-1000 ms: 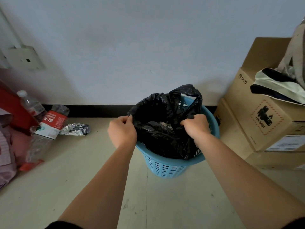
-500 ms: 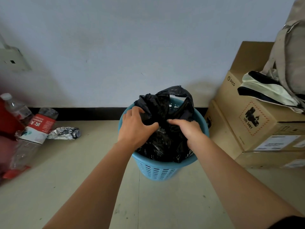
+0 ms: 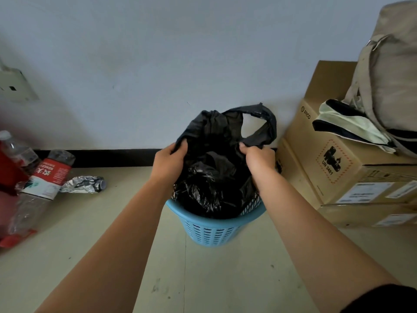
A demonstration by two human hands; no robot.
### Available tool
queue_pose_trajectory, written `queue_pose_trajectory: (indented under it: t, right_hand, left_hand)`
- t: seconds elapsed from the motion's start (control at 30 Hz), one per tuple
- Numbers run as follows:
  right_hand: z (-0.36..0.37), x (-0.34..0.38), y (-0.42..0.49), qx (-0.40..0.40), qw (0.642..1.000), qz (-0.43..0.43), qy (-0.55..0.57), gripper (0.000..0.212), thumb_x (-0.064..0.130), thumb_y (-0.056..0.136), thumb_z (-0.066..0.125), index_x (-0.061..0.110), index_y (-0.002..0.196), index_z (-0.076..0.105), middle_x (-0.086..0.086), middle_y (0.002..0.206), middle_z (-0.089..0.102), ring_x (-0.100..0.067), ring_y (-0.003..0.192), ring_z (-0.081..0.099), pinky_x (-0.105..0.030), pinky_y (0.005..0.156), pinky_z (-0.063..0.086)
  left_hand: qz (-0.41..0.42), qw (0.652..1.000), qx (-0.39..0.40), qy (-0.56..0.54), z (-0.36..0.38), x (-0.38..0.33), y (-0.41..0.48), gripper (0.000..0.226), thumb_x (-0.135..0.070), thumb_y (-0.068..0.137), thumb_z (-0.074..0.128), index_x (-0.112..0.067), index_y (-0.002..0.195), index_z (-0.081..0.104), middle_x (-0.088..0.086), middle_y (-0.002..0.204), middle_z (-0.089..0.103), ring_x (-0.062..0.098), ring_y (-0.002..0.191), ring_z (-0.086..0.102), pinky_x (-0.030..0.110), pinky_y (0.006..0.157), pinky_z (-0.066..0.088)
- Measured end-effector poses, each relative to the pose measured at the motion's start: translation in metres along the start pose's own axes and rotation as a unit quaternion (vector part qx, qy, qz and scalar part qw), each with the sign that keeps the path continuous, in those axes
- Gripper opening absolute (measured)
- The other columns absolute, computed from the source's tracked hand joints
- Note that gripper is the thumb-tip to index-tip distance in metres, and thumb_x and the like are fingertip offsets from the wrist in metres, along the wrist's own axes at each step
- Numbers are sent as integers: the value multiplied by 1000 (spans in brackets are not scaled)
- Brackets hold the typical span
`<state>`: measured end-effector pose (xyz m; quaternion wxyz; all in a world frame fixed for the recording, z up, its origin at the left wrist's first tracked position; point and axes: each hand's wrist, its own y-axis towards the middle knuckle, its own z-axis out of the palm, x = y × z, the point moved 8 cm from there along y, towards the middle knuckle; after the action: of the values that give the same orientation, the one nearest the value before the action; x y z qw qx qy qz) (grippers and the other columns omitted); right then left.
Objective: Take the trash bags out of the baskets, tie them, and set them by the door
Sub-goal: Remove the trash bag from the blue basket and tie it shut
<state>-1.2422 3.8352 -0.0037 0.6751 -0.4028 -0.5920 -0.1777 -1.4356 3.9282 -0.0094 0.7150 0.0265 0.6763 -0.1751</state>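
Beside stacked cardboard boxes (image 3: 343,159), blue basket (image 3: 214,231), both grips pinching black trash bag (image 3: 216,177), bottles (image 3: 42,177) left

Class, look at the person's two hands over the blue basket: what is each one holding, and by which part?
Both grip the black trash bag by its gathered top edge: the left hand on the left side, the right hand at the base of the right handle loop.
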Motion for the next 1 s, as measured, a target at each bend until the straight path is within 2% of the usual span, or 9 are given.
queue_pose_trajectory:
  t: [0.1, 0.17, 0.23, 0.3, 0.4, 0.47, 0.67, 0.8, 1.0]
  right_hand:
    - [3, 36, -11, 23, 999, -43, 16, 17, 16, 92, 64, 10, 108, 61, -4, 106, 65, -20, 100, 60, -21, 78, 45]
    - [11, 62, -22, 60, 995, -67, 42, 18, 23, 91, 65, 14, 106, 61, 5, 96, 65, -9, 80, 61, -8, 53, 45]
    - [17, 81, -33, 89, 990, -80, 79, 22, 28, 91, 65, 15, 109, 63, 10, 80, 61, -1, 56, 58, -7, 33, 37]
    - [29, 96, -45, 114, 983, -90, 112, 19, 31, 87, 69, 16, 99, 67, 10, 76, 66, 0, 47, 63, -8, 40, 44]
    - [64, 113, -72, 183, 961, -107, 178, 23, 32, 77, 78, 17, 94, 73, 2, 91, 77, -17, 82, 74, -35, 86, 58]
    - [89, 123, -90, 234, 943, -136, 194, 32, 34, 76, 78, 17, 102, 74, -1, 101, 76, -24, 95, 72, -44, 95, 52]
    - [155, 118, -147, 356, 898, -109, 235, 32, 28, 88, 70, 9, 113, 70, -8, 109, 73, -27, 102, 70, -46, 95, 52]
    - [182, 89, -161, 329, 923, -81, 182, 25, 21, 87, 70, 7, 108, 71, -5, 92, 76, -16, 76, 74, -24, 61, 58]
    - [221, -14, -155, 290, 956, -35, -5, 11, 22, 88, 68, 14, 96, 69, -4, 97, 72, -22, 88, 67, -31, 81, 52]
  left_hand:
    - [2, 997, 15, -74, 0, -25, -2, 24, -30, 94, 58, -13, 109, 68, 7, 100, 74, 23, 92, 72, 36, 83, 57]
    - [11, 993, 23, -114, -4, -48, -7, 25, -33, 95, 56, -14, 108, 67, 6, 98, 75, 21, 86, 73, 32, 71, 57]
    - [17, 990, 31, -137, -4, -67, -14, 24, -37, 94, 55, -18, 105, 66, 3, 95, 76, 19, 80, 73, 31, 63, 56]
    - [24, 985, 37, -169, -7, -87, -26, 26, -40, 95, 53, -20, 105, 65, 2, 95, 76, 19, 80, 73, 34, 63, 57]
    - [56, 973, 46, -218, -28, -117, -49, 36, -41, 97, 47, -16, 120, 61, 4, 107, 73, 21, 95, 71, 34, 72, 58]
    - [89, 968, 40, -232, -51, -138, -64, 41, -40, 98, 45, -13, 127, 57, 5, 114, 71, 21, 102, 69, 33, 76, 58]
    - [144, 964, -34, -222, -130, -169, -90, 39, -37, 97, 48, -10, 121, 60, 6, 108, 73, 19, 96, 71, 28, 69, 57]
    - [126, 973, -84, -175, -180, -153, -77, 43, -41, 94, 53, -9, 124, 59, 10, 115, 70, 27, 100, 69, 36, 77, 57]
    - [23, 985, -164, -52, -242, -70, -57, 29, -29, 94, 57, -9, 113, 65, 13, 104, 72, 27, 86, 71, 33, 71, 55]
